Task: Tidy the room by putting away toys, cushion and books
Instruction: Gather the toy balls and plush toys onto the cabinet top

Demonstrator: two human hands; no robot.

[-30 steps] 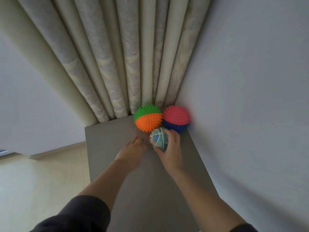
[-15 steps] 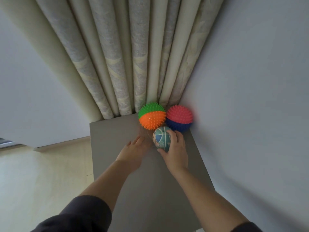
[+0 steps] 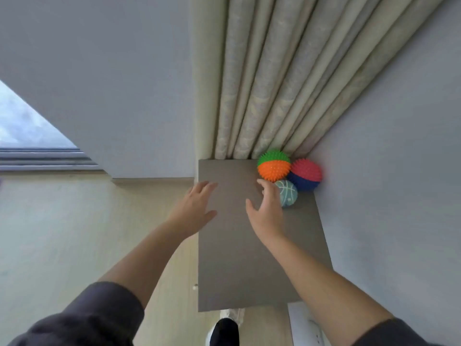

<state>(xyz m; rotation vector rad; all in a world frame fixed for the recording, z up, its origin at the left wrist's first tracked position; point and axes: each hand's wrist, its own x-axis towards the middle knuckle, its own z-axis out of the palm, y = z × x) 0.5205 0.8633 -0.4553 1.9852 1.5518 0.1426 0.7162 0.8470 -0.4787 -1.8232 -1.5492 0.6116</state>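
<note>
The right hand (image 3: 268,216), fingers spread, had released the blue ball (image 3: 289,196) far right; left hand (image 3: 197,208) spread too; toy apparently stowed.

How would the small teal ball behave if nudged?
The small teal ball looks round and smooth, so it would probably roll easily on the flat grey top. The orange-green spiky ball and pink-blue spiky ball beside it would likely block it there.
</note>
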